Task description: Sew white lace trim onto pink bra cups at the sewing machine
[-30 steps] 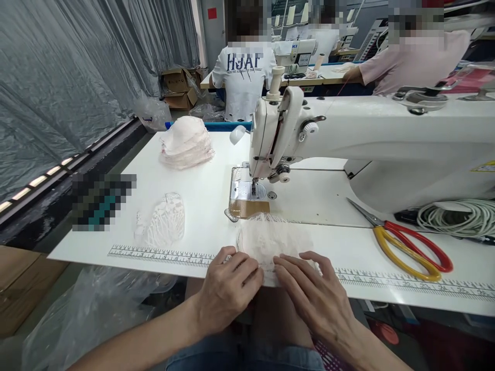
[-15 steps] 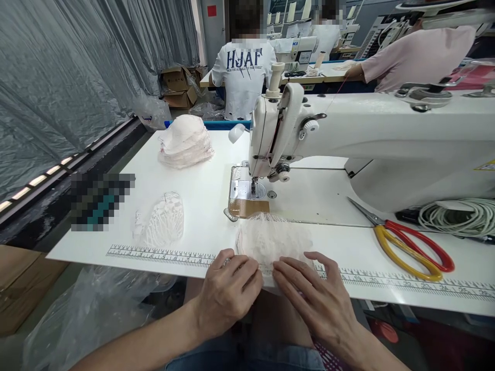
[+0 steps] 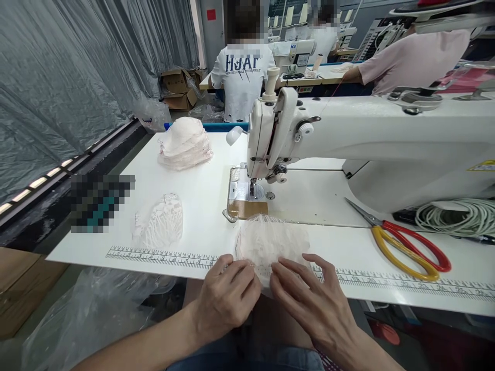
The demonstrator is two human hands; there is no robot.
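Observation:
A pale, sheer lace piece [image 3: 273, 239] lies flat at the table's front edge, just below the sewing machine's needle plate. My left hand [image 3: 232, 288] is closed at its near left corner, fingertips pinching the edge. Beside it, my right hand [image 3: 309, 293] has its fingers over the near edge of the same piece, gripping it; the undersides of the fingertips are hidden. The sewing machine [image 3: 266, 134] stands beyond, its presser foot [image 3: 252, 188] over the plate with no fabric under it.
Another lace piece [image 3: 162, 221] lies on the left, with a stack of pale cup-shaped pieces [image 3: 185, 144] behind it. Red-and-yellow scissors [image 3: 406, 247] and a coil of pale cord [image 3: 460, 216] are on the right. A printed ruler [image 3: 162, 257] runs along the front edge. Co-workers sit ahead.
The view has shifted slightly. Both hands stay at the lace piece's near edge, with only small finger movements; the piece has hardly moved.

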